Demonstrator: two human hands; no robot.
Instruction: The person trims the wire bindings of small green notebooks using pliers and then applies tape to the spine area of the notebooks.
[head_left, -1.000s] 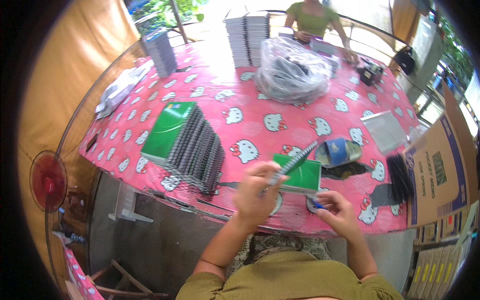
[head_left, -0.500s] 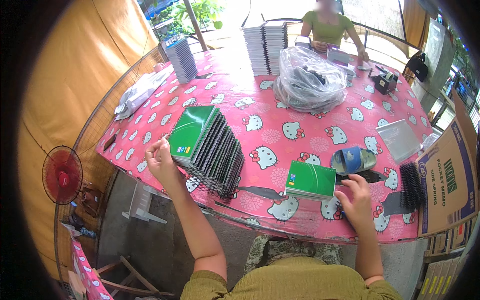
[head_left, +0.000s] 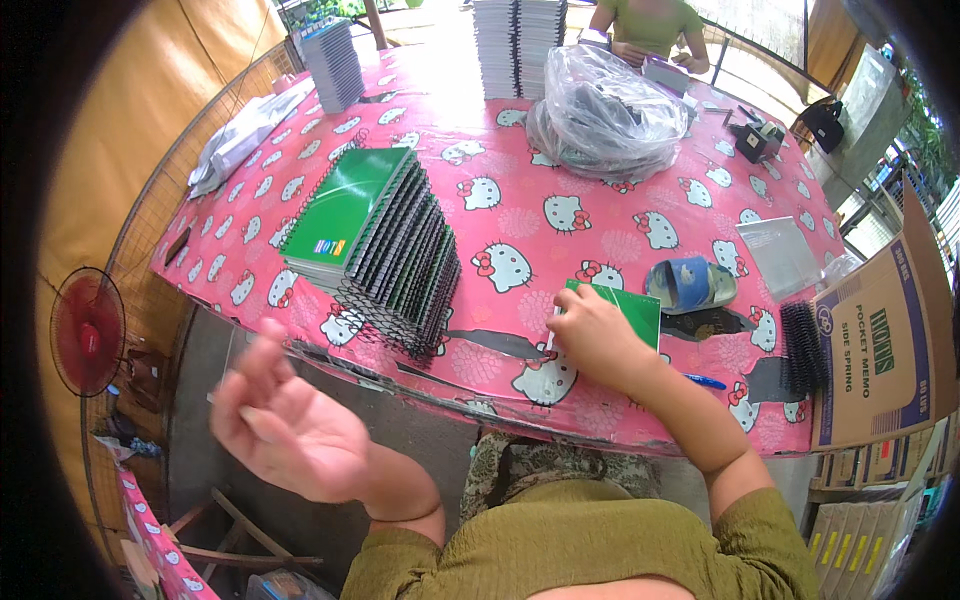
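Observation:
My right hand (head_left: pixel 598 338) reaches across a low stack of green notebooks (head_left: pixel 641 316) near the table's front edge. Its fingers curl down on the left side of the top notebook; how much they grip is partly hidden by the hand. My left hand (head_left: pixel 290 430) is raised in front of the table edge, palm up, fingers apart and slightly bent, with nothing in it. Behind it stands a tall stack of green spiral notebooks (head_left: pixel 352 205) with black coils facing right. A blue pen (head_left: pixel 706 381) lies beside my right forearm.
A blue slipper (head_left: pixel 690 284) lies behind the low stack. To the right are black spiral coils (head_left: pixel 801 350) and a cardboard box (head_left: pixel 870 350). A clear plastic bag (head_left: pixel 605 115), tall notebook stacks (head_left: pixel 518 50) and a seated person (head_left: pixel 650 32) are farther back.
My left hand has left the tall stack, dropping toward me and turning palm up. My right hand has crossed from the low stack's right side to its left edge. The view has shifted.

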